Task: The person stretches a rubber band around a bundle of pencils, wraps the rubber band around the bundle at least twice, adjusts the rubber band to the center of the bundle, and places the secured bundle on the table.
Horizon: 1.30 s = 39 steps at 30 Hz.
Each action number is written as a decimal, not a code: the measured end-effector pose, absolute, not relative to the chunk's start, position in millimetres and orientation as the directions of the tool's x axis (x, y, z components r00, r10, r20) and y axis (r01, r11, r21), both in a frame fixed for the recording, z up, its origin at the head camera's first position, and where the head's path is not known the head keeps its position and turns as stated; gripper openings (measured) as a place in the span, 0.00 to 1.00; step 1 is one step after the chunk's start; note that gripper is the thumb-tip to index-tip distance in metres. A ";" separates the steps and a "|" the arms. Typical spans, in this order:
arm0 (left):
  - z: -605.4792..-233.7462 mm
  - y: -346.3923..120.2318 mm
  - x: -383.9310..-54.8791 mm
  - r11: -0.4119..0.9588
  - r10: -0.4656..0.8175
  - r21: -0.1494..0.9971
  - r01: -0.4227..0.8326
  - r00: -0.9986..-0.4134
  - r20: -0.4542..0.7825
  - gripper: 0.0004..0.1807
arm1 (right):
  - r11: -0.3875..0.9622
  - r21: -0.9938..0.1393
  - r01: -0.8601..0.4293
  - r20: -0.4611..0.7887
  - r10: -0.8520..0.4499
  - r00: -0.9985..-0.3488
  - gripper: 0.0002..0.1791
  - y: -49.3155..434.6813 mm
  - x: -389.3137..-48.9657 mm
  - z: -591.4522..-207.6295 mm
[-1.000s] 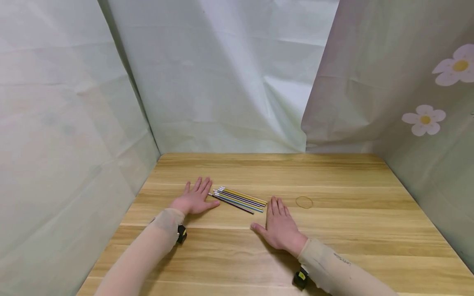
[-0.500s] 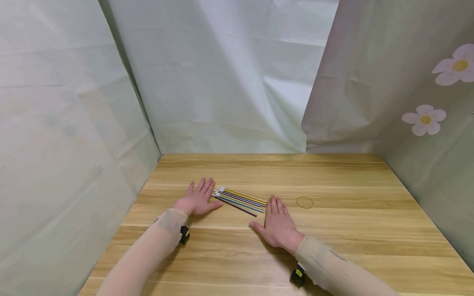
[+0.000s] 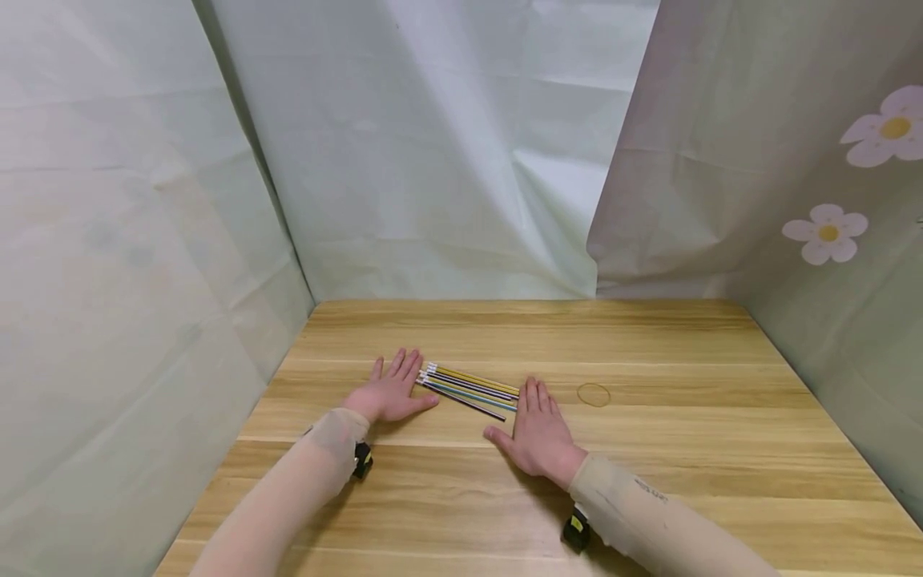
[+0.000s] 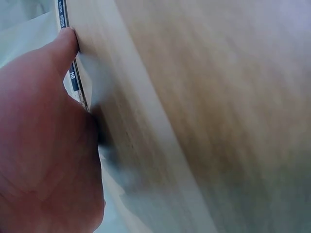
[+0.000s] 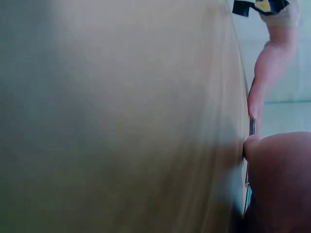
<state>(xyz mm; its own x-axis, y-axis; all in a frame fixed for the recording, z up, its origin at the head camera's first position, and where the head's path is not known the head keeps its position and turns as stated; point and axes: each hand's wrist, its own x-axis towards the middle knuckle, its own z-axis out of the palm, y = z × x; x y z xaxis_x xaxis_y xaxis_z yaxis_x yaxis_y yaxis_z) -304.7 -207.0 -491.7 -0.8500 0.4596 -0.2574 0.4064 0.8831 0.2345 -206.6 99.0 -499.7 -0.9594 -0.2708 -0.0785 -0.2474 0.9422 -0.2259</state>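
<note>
Head view: the L hand (image 3: 392, 394) lies flat on the table (image 3: 685, 465), back up, fingers straight & spread, thumb out alongside the pencils (image 3: 472, 385). The R hand (image 3: 541, 433) is flat too, fingers straight & side by side, thumb held apart, its finger side at the pencils' right ends, seemingly touching. The pencils — yellow, blue & dark, approx. parallel — lie on the table between both hands, white-tipped ends just beside the L index finger; the dark one nearest the person angles off from the rest at its right end. L wrist view: thumb tip is at a dark pencil marked "HB". A thin band (image 3: 594, 405) lies right of the R hand, apart from it. Wrist cams (image 3: 576, 530) sit by pale sleeves (image 3: 281, 505); pale sheets (image 3: 433, 160) hang behind, w/ flowers (image 3: 829, 233) at right.
</note>
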 end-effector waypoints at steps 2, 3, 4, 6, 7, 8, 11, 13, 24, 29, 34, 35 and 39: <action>-491.4 -206.0 -303.7 0.883 0.462 0.223 0.412 -0.846 -0.266 0.61 | 0.945 -0.218 -0.243 -0.082 -0.266 -0.961 0.58 100.3 -210.3 -501.2; -493.9 -206.0 -304.7 0.884 0.462 0.216 0.414 -0.845 -0.270 0.61 | 0.945 -0.222 -0.239 -0.078 -0.261 -0.962 0.58 101.1 -211.9 -501.6; -494.9 -205.0 -305.0 0.888 0.456 0.206 0.411 -0.845 -0.278 0.62 | 0.946 -0.225 -0.233 -0.077 -0.255 -0.964 0.58 101.9 -213.4 -501.7; -501.8 -206.0 -308.6 0.888 0.457 0.192 0.417 -0.847 -0.273 0.63 | 0.948 -0.230 -0.222 -0.078 -0.245 -0.966 0.59 103.1 -215.6 -501.6; -505.5 -206.4 -310.8 0.891 0.452 0.182 0.416 -0.849 -0.272 0.64 | 0.947 -0.235 -0.218 -0.077 -0.242 -0.967 0.59 103.5 -216.3 -501.1; -508.1 -206.6 -312.5 0.891 0.451 0.183 0.415 -0.852 -0.265 0.65 | 0.946 -0.241 -0.215 -0.076 -0.239 -0.968 0.59 103.9 -217.0 -500.5; -510.0 -205.6 -314.2 0.892 0.447 0.193 0.408 -0.857 -0.258 0.66 | 0.947 -0.244 -0.209 -0.085 -0.236 -0.968 0.60 104.7 -217.7 -498.7; -509.4 -204.8 -314.3 0.890 0.449 0.210 0.404 -0.857 -0.253 0.65 | 0.947 -0.243 -0.210 -0.085 -0.237 -0.968 0.60 105.4 -218.0 -497.7; -497.1 -199.1 -306.2 0.881 0.471 0.193 0.432 -0.837 -0.277 0.58 | 0.948 -0.242 -0.209 -0.087 -0.235 -0.968 0.58 109.0 -222.2 -499.5; -505.2 -198.8 -309.9 0.862 0.500 0.236 0.449 -0.829 -0.250 0.61 | 0.946 -0.254 -0.200 -0.094 -0.230 -0.969 0.58 108.8 -223.0 -496.8; -510.9 -198.2 -312.2 0.857 0.503 0.257 0.446 -0.832 -0.233 0.63 | 0.945 -0.263 -0.194 -0.097 -0.226 -0.969 0.58 107.6 -222.5 -496.0; -509.6 -197.0 -310.7 0.861 0.497 0.251 0.441 -0.834 -0.239 0.63 | 0.945 -0.264 -0.195 -0.095 -0.227 -0.969 0.58 107.3 -222.2 -496.1; -510.9 -194.8 -308.3 0.879 0.469 0.228 0.419 -0.846 -0.252 0.64 | 0.941 -0.275 -0.197 -0.087 -0.229 -0.970 0.59 106.6 -221.8 -496.5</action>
